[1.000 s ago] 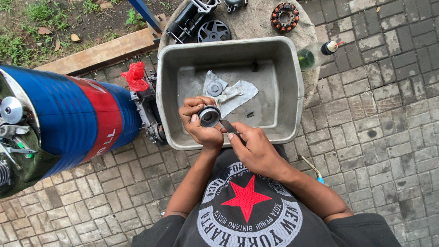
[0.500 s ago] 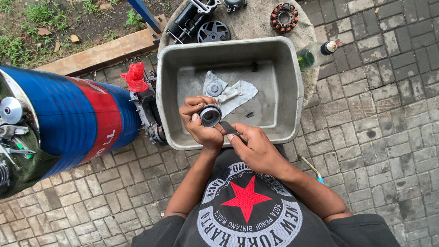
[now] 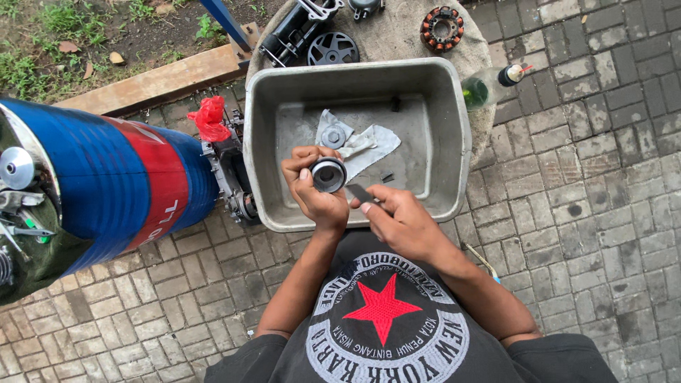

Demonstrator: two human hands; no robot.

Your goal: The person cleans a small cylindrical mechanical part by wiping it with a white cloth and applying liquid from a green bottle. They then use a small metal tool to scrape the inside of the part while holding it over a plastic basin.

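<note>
My left hand (image 3: 316, 190) grips a round metal cylinder part (image 3: 328, 174), its hollow end facing up, over the near edge of a grey metal basin (image 3: 443, 135). My right hand (image 3: 399, 218) holds a thin flat metal blade (image 3: 360, 193) whose tip lies against the side of the cylinder part. Inside the basin lies a grey rag (image 3: 365, 146) with a small round metal piece (image 3: 333, 136) on it.
A blue and red drum (image 3: 106, 184) lies at the left. An engine block (image 3: 230, 174) with a red rag (image 3: 210, 117) sits beside the basin. Behind the basin, on burlap, are a black wheel-like part (image 3: 333, 48), a stator coil (image 3: 441, 27) and a bottle (image 3: 493, 81).
Both hands stay at the basin's near edge; the blade in my right hand has shifted slightly against the cylinder part.
</note>
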